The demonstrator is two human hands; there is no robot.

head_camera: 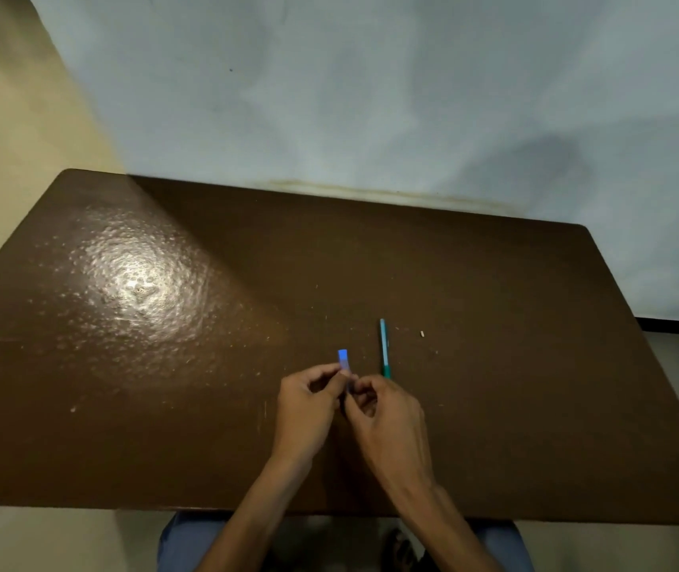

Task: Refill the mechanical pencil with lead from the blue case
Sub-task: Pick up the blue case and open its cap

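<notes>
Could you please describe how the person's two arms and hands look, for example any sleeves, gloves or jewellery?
Both arms are bare from the wrist to the bottom edge of the picture; no sleeves show. The left hand and the right hand wear no gloves, and no ring, watch or bracelet is visible on the sides that show. Under the brown table, blue cloth covers the person's legs.

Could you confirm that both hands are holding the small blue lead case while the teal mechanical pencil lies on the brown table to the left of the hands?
Not quite: the head view shows the teal mechanical pencil lying on the brown table to the right of the small blue lead case, just beyond the right hand. Both hands, including the left hand, do hold the case.
</notes>
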